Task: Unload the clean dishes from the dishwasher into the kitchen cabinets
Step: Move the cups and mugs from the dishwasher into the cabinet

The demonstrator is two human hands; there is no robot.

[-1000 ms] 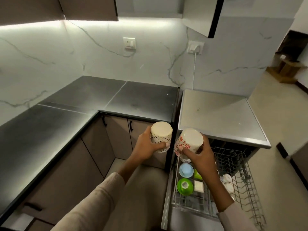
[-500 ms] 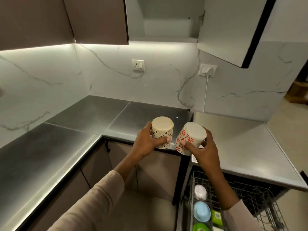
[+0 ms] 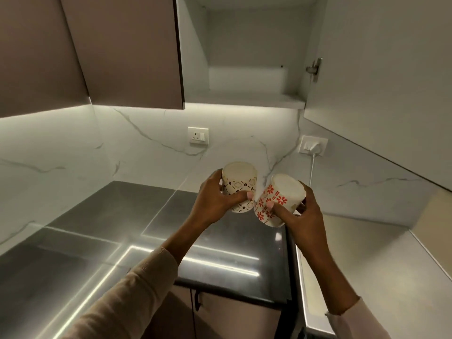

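While both arms reach up beneath the open cabinet (image 3: 244,100), each hand has one cup.

Left hand (image 3: 215,200): fingers and thumb curled round the brown-patterned cup (image 3: 241,189), thumb lying across the near side. The cup is roughly upright, with its flat closed end up.

Right hand (image 3: 302,215): wrapped round the red-flowered cup (image 3: 277,200), thumb on the near side, fingers behind. The cup is tilted, its closed end leaning up and to the right.

Both cups are in the air well below the cabinet's bottom shelf, side by side. Their lower rims are very close; whether they touch cannot be told.

The cabinet's door (image 3: 379,81) stands swung out to its right, and a metal hinge (image 3: 314,69) shows on that side. A closed brown door (image 3: 122,50) adjoins the cabinet on its left. Below the cabinet, on the marble wall, sit a wall socket (image 3: 198,135) and, nearer its right edge, a plug socket (image 3: 313,146) with a white cord (image 3: 312,171) hanging. The dark counter (image 3: 97,253) lies lower still, under the forearms.
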